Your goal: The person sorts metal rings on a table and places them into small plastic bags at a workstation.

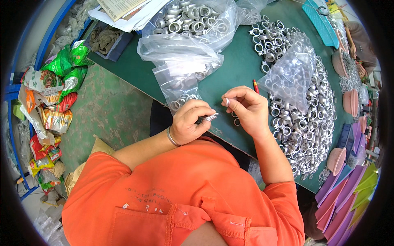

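My left hand is curled closed in front of my chest, at the table's near edge. A ridged silvery metal piece sticks out between its thumb and fingers; whether it is one part or several stacked rings cannot be made out. To its right, my right hand pinches a small metal ring between thumb and forefinger. Below that hand, a few loose rings lie on the green table. Just beyond the left hand is a clear plastic bag with metal rings inside.
A big heap of metal rings covers the table's right side, partly under a clear bag. A red pen lies beside it. Another open bag of rings, papers and a blue bin stand farther back. Someone works at far right.
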The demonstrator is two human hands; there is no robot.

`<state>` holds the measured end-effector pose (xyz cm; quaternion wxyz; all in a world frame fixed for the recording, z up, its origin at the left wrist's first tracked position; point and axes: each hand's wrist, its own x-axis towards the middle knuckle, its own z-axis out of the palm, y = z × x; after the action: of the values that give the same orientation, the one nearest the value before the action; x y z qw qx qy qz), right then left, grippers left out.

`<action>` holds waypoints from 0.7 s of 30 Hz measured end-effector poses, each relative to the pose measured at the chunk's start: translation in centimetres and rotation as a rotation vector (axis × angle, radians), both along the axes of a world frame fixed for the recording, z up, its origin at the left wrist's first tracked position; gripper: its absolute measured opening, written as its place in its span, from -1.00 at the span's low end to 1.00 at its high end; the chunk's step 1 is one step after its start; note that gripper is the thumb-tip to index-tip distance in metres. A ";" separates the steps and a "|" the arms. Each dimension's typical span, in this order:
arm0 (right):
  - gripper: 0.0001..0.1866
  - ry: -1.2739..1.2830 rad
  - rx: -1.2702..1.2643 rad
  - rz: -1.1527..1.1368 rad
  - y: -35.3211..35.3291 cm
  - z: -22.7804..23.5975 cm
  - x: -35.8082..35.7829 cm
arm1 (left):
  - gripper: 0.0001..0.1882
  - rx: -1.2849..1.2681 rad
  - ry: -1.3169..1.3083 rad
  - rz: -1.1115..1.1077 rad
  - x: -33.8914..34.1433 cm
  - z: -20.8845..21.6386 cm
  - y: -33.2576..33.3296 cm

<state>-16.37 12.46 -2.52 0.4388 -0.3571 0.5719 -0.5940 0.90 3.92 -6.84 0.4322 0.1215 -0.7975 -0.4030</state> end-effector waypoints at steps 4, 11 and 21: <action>-0.87 0.235 -0.060 -0.018 0.1 -0.3 -0.1 | -0.74 -0.010 -0.022 -0.016 0.2 0.1 0.0; -0.83 0.230 -0.106 -0.024 0.2 -0.4 0.5 | -0.74 0.001 -0.025 -0.025 0.2 0.1 -0.1; -0.86 0.450 -0.080 0.054 0.5 0.1 1.1 | -0.70 0.135 0.019 -0.017 0.0 0.1 0.1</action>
<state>-15.31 12.99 -2.40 0.3013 -0.5132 0.6214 -0.5096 0.93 4.01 -6.75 0.4272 0.1396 -0.7655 -0.4605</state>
